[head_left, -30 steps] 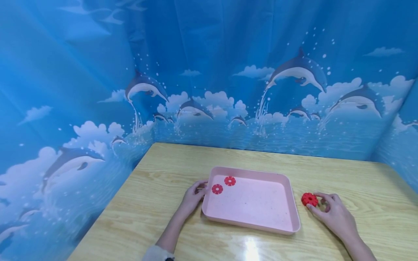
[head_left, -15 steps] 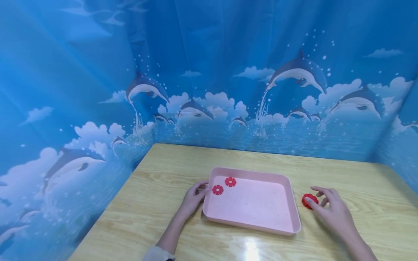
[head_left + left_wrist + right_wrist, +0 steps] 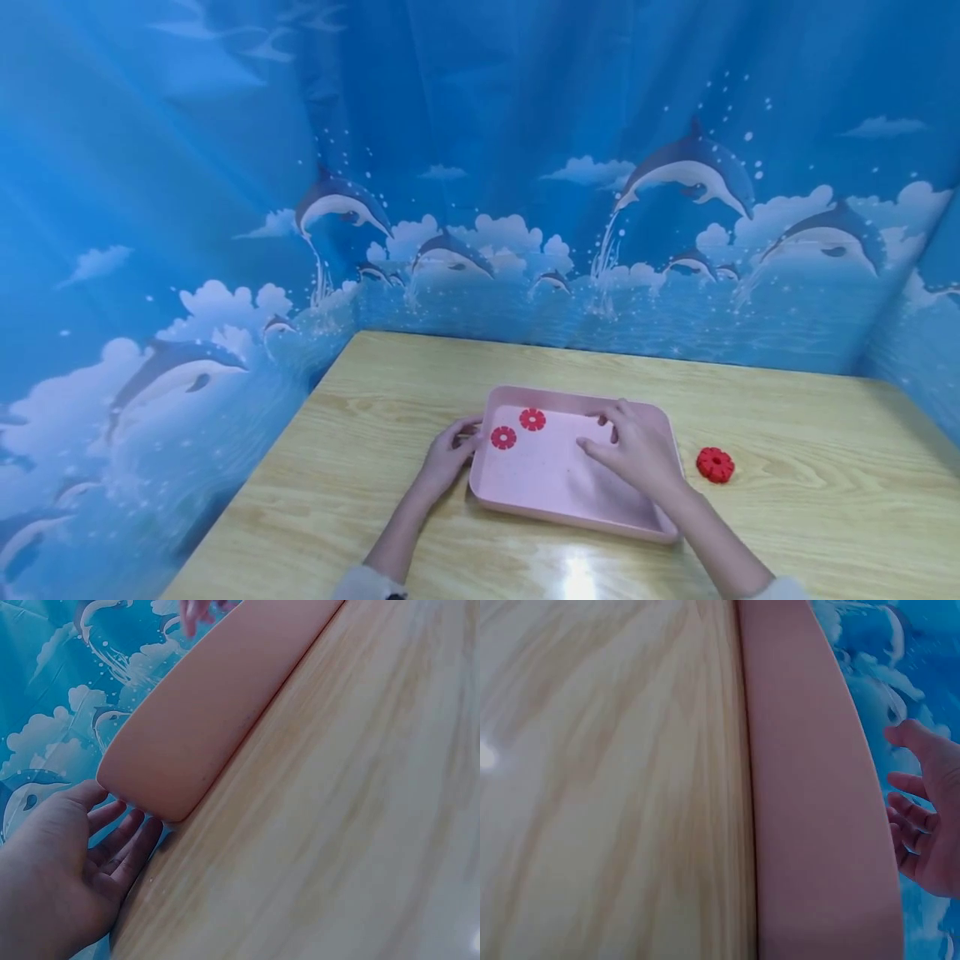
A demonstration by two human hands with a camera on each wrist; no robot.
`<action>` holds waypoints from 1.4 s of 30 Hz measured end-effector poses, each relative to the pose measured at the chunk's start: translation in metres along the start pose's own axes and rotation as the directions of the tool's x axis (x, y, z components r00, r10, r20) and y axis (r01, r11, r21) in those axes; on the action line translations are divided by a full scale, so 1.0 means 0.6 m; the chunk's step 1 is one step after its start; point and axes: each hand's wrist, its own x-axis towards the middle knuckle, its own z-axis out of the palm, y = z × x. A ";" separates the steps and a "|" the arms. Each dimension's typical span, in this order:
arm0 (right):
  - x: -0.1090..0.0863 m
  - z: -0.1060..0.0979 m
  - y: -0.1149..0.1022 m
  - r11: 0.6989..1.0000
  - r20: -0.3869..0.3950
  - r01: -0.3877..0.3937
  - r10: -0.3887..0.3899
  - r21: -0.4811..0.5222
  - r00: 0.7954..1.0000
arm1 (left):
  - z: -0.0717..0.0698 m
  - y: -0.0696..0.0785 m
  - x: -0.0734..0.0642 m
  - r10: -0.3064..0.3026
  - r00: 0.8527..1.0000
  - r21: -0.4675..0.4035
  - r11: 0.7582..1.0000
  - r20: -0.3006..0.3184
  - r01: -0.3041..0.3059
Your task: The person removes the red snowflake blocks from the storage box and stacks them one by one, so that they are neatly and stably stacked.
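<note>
My left hand (image 3: 444,457) rests against the left end of a shallow pink tray (image 3: 577,515). In the left wrist view, the thumb and fingers of that left hand (image 3: 71,870) touch the outside of the tray wall (image 3: 195,720). My right hand (image 3: 633,454) hovers over the tray's right half, thumb and fingers apart, nothing between them. The right wrist view shows the right hand (image 3: 937,802) beyond the tray's pink side (image 3: 817,787). Two flat red notched discs, one (image 3: 503,437) nearer me and another (image 3: 532,419) behind it, lie at the tray's left end.
Right of the tray, a thicker red notched piece (image 3: 716,465), looking like stacked discs, sits on the wooden table (image 3: 810,433). A blue dolphin-print curtain (image 3: 480,167) hangs behind and at the sides of the table.
My right hand has let go of the red notched piece right of the tray and moved left over the tray. My left hand has stayed at the tray's left end.
</note>
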 end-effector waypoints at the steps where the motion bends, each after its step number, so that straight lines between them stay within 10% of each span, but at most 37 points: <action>1: 0.006 0.011 -0.008 1.000 0.017 0.004 -0.004 0.004 1.000 | 0.001 0.001 0.000 0.002 1.000 -0.001 1.000 0.000 -0.002; 21: 0.060 0.142 -0.050 1.000 0.166 0.019 -0.017 -0.007 0.986 | 0.009 -0.055 0.023 0.024 1.000 0.026 0.999 0.006 -0.024; 42: 0.071 0.165 -0.053 0.987 0.086 0.150 -0.145 -0.064 0.986 | 0.000 0.002 0.000 0.009 1.000 0.027 1.000 -0.012 -0.008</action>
